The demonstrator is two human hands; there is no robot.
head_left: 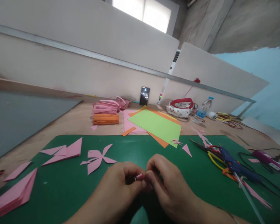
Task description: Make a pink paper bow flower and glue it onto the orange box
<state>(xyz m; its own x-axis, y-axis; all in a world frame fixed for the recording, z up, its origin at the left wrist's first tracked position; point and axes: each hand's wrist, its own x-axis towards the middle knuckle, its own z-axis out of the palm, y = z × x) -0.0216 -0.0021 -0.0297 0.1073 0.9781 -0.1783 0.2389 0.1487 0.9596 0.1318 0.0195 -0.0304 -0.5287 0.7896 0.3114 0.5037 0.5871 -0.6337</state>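
Observation:
My left hand (124, 183) and my right hand (166, 180) meet above the front of a green mat (67, 189). Both are closed in a pinch on a small piece of pink paper (139, 176), most of which the fingers hide. A pink paper cutout with petal shapes (98, 158) lies flat to the left of my left hand. Farther left are folded pink paper pieces (71, 152) and a folded pink stack (15, 194). Beyond my right hand lies a small pink paper triangle (187, 150).
Green sheets (157, 123) over orange and pink ones lie at the back. Nearby are pink paper bundles (105, 107), an orange one (106, 119), a phone (144, 95), a pouch (180, 108) and a water bottle (203, 110). Right: a blue glue gun (238, 166), scissors (206, 149).

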